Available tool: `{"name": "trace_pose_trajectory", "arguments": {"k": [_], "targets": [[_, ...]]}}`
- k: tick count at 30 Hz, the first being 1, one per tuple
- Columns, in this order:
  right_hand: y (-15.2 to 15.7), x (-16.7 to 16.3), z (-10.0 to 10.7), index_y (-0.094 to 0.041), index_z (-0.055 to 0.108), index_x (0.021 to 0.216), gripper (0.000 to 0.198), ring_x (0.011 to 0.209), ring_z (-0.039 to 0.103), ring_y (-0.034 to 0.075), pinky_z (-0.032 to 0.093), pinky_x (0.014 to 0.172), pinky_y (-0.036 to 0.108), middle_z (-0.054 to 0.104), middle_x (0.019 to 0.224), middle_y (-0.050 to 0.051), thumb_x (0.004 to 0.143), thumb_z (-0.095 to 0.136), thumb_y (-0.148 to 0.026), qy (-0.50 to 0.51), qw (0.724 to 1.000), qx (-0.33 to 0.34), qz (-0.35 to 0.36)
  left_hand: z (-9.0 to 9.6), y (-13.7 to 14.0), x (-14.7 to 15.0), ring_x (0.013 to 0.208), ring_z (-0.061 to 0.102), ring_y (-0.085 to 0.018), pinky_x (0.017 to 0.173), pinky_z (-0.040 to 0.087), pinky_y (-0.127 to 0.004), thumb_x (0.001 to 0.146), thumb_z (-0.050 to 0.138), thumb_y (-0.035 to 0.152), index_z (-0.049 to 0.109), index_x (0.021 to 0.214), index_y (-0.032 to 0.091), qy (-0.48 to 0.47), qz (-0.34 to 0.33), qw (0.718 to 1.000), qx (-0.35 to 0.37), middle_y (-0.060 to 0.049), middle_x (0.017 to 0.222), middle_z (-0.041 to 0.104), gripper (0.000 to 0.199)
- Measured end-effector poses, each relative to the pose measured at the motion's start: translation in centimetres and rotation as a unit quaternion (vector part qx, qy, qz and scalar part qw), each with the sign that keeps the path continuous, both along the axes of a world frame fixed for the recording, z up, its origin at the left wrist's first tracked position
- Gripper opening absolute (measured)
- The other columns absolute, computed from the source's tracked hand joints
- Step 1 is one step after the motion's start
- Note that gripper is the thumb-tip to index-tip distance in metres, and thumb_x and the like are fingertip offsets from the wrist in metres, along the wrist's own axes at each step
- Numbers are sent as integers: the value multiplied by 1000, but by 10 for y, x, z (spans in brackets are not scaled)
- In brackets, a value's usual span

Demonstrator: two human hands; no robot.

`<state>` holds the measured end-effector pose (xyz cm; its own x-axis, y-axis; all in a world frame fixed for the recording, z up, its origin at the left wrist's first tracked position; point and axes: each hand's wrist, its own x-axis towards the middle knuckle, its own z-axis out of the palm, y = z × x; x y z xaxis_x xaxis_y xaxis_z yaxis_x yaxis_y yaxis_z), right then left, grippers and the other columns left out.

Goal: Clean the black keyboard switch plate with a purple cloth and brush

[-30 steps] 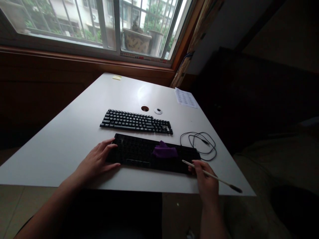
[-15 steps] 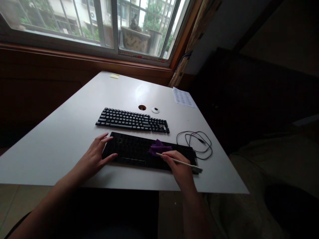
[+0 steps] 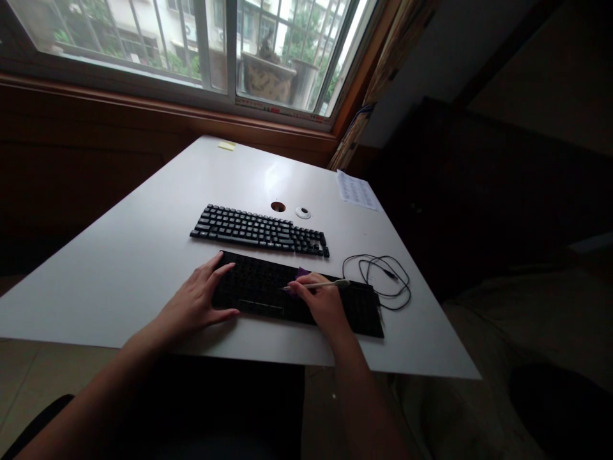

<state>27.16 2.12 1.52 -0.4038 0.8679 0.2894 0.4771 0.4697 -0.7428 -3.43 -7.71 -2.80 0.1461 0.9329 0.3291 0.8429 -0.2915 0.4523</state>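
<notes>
A black keyboard base (image 3: 261, 281) without its keycaps lies near the table's front edge. At its left end my left hand (image 3: 204, 291) rests with fingers spread, thumb by the front edge and fingertips at the back corner. My right hand (image 3: 318, 297) is closed around a slim, pale brush (image 3: 330, 284). One end of the brush points down-left at the middle of the base; the other sticks up to the right. Whether the tip touches is too small to tell. A purple cloth (image 3: 301, 272) lies on the base, mostly hidden behind my right hand.
Behind the base, black keycaps (image 3: 258, 230) lie in keyboard order. A coiled black cable (image 3: 400, 281) is on the right. Farther back are a cable hole (image 3: 278, 207), its white ring cover (image 3: 303, 212), a printed sheet (image 3: 357, 190) and a yellow note (image 3: 227, 145).
My right hand has moved left and up, covering most of the purple cloth, and the brush has tilted so its right end is raised. My left hand has shifted slightly against the base's left end.
</notes>
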Motion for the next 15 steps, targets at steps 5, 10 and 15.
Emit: {"name": "trace_pose_trajectory", "arguments": {"k": [5,10,15], "targets": [[4,-9,-7,-22,69,78,37,62,69,17,49,63,27,71,66,1,99,59,-51,-4,1000,-2,-25,2,-1,4,147,36,-41,116,39,-62,82,78,54,32,156,30,-6,13,1000,8,-14,167,26,91],[2,-16,-16,-22,63,69,47,56,65,15,45,59,25,67,59,0,102,52,-53,-15,996,58,-65,3,-1,4,147,36,-40,118,38,-60,83,79,51,31,156,31,-9,-3,1000,26,-12,167,24,89],[-2,-15,-22,-22,61,68,49,58,64,15,44,63,26,69,63,2,104,48,-52,-28,988,140,-63,2,-1,4,152,27,-39,121,33,-60,86,77,48,28,157,32,2,-17,999,48,-12,167,22,87]]}}
